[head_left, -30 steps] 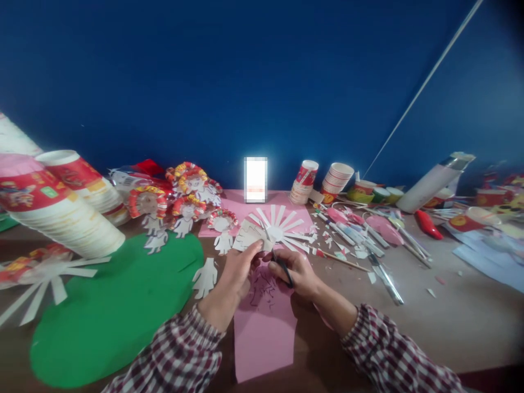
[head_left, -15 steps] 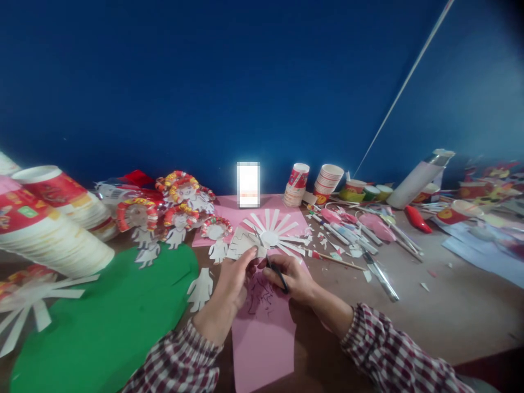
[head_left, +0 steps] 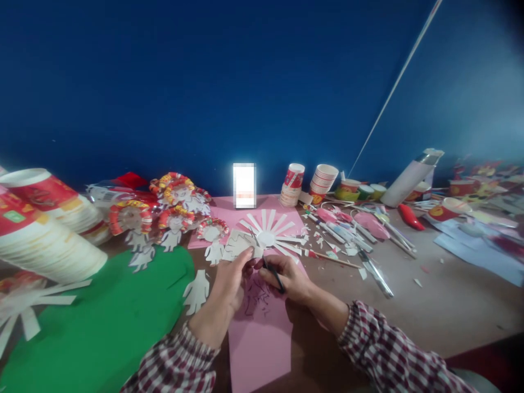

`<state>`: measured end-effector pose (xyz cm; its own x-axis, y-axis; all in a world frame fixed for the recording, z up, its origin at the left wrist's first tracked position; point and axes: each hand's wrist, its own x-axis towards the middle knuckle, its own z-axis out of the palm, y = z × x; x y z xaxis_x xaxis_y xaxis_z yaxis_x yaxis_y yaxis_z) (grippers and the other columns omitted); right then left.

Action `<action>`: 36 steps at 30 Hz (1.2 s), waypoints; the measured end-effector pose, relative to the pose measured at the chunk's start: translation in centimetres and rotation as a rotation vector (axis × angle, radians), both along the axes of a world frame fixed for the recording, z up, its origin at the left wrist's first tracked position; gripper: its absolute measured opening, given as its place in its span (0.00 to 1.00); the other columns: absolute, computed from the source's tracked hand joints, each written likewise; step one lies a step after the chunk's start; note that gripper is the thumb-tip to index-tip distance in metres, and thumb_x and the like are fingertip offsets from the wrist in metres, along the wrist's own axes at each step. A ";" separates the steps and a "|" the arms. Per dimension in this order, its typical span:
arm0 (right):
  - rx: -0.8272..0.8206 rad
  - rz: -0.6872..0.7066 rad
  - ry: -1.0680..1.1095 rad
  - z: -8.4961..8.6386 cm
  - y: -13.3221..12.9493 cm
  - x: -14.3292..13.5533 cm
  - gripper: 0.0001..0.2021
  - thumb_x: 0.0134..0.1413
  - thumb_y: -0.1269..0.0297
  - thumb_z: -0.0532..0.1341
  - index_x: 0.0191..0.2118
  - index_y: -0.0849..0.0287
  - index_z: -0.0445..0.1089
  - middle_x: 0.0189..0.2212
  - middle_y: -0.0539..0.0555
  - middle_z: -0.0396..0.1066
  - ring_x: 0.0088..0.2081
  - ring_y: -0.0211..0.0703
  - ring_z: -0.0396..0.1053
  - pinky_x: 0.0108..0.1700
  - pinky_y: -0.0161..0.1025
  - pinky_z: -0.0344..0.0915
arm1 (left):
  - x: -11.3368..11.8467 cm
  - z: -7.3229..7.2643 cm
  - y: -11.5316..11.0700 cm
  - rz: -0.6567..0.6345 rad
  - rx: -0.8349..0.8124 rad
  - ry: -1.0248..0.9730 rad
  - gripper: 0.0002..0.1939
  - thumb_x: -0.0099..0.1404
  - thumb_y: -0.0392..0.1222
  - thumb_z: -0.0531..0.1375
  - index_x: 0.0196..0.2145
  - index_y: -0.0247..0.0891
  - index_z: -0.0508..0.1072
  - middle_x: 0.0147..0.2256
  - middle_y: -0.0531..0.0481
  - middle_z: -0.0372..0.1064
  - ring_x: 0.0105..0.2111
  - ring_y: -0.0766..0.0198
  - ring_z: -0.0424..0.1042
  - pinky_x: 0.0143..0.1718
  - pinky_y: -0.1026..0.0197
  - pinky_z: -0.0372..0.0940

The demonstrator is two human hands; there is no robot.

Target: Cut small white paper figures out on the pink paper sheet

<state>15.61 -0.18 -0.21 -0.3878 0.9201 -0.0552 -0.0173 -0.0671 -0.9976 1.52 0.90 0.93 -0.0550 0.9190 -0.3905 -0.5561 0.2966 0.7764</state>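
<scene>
In the head view my left hand (head_left: pixel 232 278) pinches a white paper piece (head_left: pixel 238 244) with pencil outlines on it. My right hand (head_left: pixel 286 277) is closed on dark-handled scissors (head_left: pixel 274 274), whose blades lie at the paper's right edge. Under both hands is a pink sheet (head_left: pixel 260 349) with dark scribbled lines. Just beyond them sits a white cup cut into spread strips (head_left: pixel 266 238). Left of my left hand lies a white paper figure cutout (head_left: pixel 197 292).
Paper rings with figures (head_left: pixel 176 188) and stacked paper cups (head_left: pixel 49 234) stand at the left, by a green sheet (head_left: pixel 102 316). Markers (head_left: pixel 333 232), scraps, more cup stacks (head_left: pixel 323 183) and a leaning tube (head_left: pixel 409 177) are at the right.
The whole view has shifted slightly, so most things appear a little further left. Both hands keep their hold on the paper and scissors.
</scene>
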 end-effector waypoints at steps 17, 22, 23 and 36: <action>0.012 0.015 0.044 0.1 0.3 0.2 0.17 0.48 0.52 0.68 0.30 0.60 0.66 0.17 0.43 0.60 0.17 0.29 0.55 0.19 0.29 0.52 | 0.7 -0.2 -0.1 0.020 -0.078 0.048 0.18 0.42 0.41 0.72 0.31 0.33 0.74 0.17 0.56 0.67 0.13 0.67 0.64 0.14 0.65 0.57; 0.020 0.010 0.045 0.2 0.1 0.1 0.15 0.50 0.54 0.68 0.28 0.60 0.65 0.16 0.43 0.60 0.17 0.29 0.55 0.18 0.29 0.51 | 0.8 0.1 -0.2 0.020 -0.093 0.026 0.18 0.42 0.41 0.71 0.31 0.34 0.73 0.17 0.55 0.69 0.13 0.66 0.64 0.14 0.65 0.58; 0.017 0.008 0.043 0.2 0.1 0.1 0.15 0.50 0.54 0.68 0.29 0.60 0.66 0.17 0.43 0.60 0.17 0.29 0.55 0.18 0.29 0.51 | 0.8 0.2 -0.2 0.020 -0.099 0.024 0.18 0.42 0.41 0.71 0.31 0.34 0.73 0.17 0.55 0.69 0.13 0.67 0.64 0.14 0.65 0.58; 0.010 -0.026 0.019 0.0 0.0 -0.2 0.15 0.51 0.54 0.67 0.29 0.60 0.66 0.16 0.43 0.59 0.17 0.30 0.55 0.19 0.29 0.51 | 0.6 -0.6 -0.2 -0.012 -0.053 -0.045 0.16 0.44 0.40 0.72 0.31 0.33 0.73 0.18 0.56 0.68 0.16 0.69 0.64 0.18 0.67 0.60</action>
<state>15.44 -0.22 -0.18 -0.3644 0.9304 -0.0391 -0.0381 -0.0569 -0.9977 2.13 0.73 0.30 -0.0253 0.8976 -0.4401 -0.5863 0.3433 0.7338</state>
